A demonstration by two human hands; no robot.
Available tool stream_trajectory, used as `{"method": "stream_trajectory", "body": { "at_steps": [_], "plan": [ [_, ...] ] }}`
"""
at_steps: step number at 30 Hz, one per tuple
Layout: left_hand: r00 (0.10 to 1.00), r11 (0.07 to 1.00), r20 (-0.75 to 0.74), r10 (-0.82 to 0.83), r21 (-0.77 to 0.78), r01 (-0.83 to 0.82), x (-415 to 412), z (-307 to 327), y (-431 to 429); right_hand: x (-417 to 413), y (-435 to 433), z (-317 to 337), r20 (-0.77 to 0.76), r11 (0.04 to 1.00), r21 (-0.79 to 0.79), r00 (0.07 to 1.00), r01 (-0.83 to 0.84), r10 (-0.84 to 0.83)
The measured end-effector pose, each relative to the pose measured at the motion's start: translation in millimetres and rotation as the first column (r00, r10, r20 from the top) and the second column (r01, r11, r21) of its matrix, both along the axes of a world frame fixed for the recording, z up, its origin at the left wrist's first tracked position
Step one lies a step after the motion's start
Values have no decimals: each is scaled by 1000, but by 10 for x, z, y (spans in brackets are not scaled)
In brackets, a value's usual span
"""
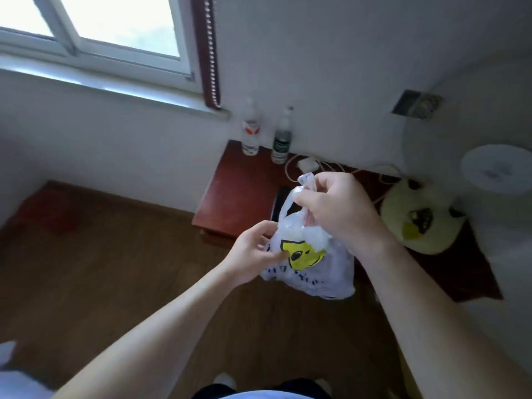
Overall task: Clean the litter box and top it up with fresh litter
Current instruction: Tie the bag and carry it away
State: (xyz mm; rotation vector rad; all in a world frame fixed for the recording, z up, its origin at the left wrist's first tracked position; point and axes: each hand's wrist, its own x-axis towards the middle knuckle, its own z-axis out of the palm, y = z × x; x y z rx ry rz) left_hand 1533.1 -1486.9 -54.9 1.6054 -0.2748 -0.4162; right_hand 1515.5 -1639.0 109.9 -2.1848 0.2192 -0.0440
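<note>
While the right hand [339, 208] grips the gathered handles of a white plastic bag [325, 272] with a yellow print, the left hand [253, 251] pinches the bag's side lower down. The bag hangs above the wooden floor [100, 283], in front of a red-brown table [239, 191] that bears a red-labelled bottle [251, 136] and a green-labelled bottle [282, 142].

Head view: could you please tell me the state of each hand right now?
Left hand: closed, pinching the side of the white plastic bag with the yellow face print.
Right hand: closed, holding the same bag's bunched top.
</note>
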Motion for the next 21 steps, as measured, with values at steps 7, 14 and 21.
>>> {"method": "stream_trajectory", "body": {
  "at_steps": [7, 14, 21],
  "plan": [
    [928, 927, 8, 372, -58, -371, 142, 5, 2061, 662, 2054, 3, -37, 949, 35, 948, -315, 316],
    [766, 766, 1, 643, 5, -643, 386, -88, 3714, 1397, 3823, -100, -52, 836, 23, 834, -549, 549],
    [600, 600, -19, 800, 59, -798, 755, -146, 5196, 2144, 5568, -285, -70, 678, 69, 674, -732, 735]
  ]
}}
